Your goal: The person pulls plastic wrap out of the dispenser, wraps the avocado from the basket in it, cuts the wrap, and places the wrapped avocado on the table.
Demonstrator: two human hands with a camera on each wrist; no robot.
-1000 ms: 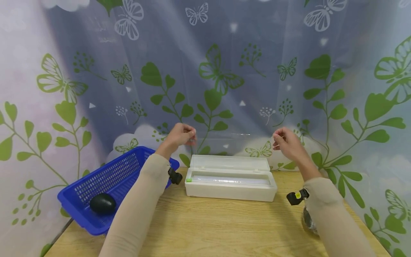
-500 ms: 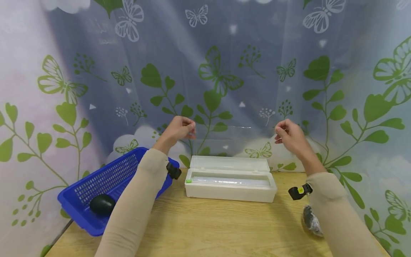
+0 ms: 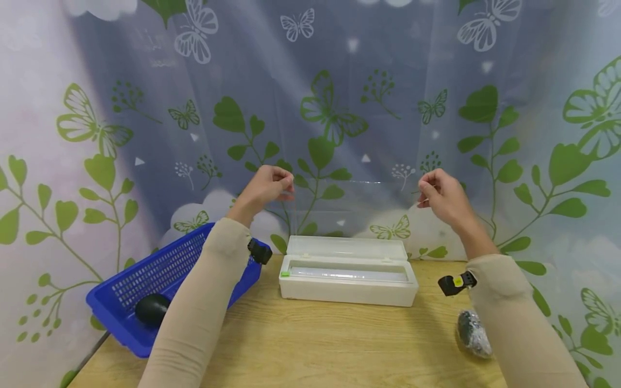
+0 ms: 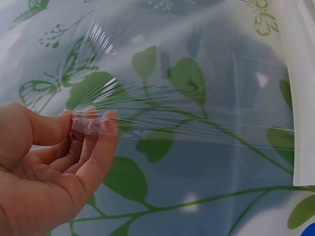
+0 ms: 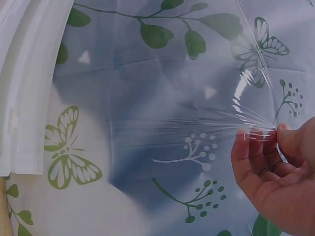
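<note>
A sheet of clear plastic wrap [image 4: 197, 115] stretches up from the white wrap dispenser box [image 3: 346, 291], whose lid [image 3: 346, 248] stands raised at the back. My left hand [image 3: 267, 188] pinches one corner of the sheet between thumb and fingers; creases fan out from that grip in the left wrist view. Level with it, my right hand [image 3: 443, 196] pinches the other corner. The film is taut between the two hands, well above the box. Inside the box lies the roll of wrap [image 3: 349, 274].
A blue plastic basket [image 3: 109, 310] stands at the left, holding a dark, egg-shaped object [image 3: 151, 309] partly behind my left sleeve. On the right, a dark object wrapped in film [image 3: 473, 334] rests on the wooden table [image 3: 339, 345] beside my right forearm. A patterned curtain hangs behind.
Both hands have risen and moved slightly apart, drawing the plastic wrap higher above the box. The film-wrapped object shows more from behind the right sleeve. The box and basket have stayed put.
</note>
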